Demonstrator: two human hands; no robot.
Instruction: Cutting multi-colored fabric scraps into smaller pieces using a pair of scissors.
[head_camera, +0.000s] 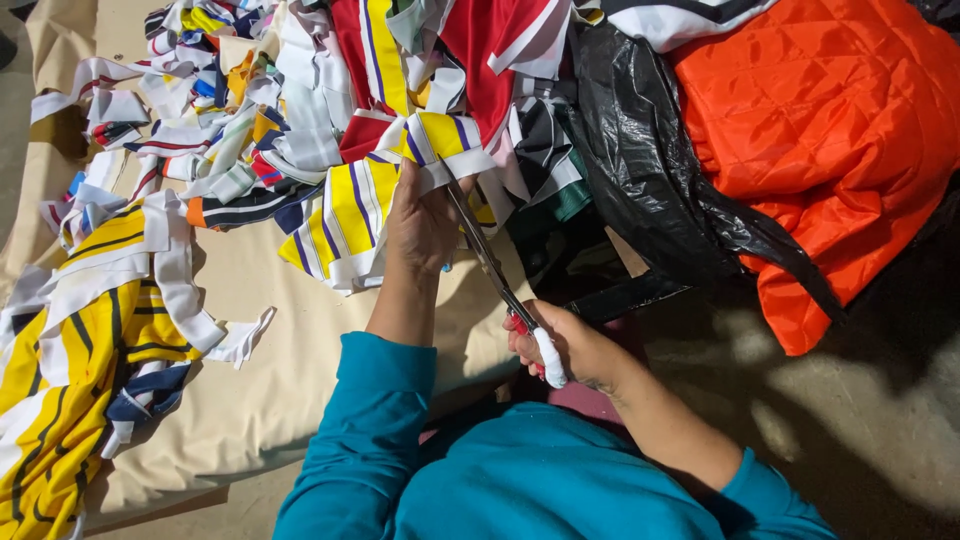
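Left hand (422, 222) pinches a yellow, white and purple striped fabric piece (352, 215), held taut; right hand (562, 345) closed round the white-wrapped handles of long metal scissors (490, 262), blades at the fabric's edge just right of the left hand; cut strips (180, 285) lie left of the scissors, a big uncut heap (400, 60) beyond them; judged: much left.

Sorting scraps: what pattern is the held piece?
Yellow with white and purple stripes, in left hand; head view.
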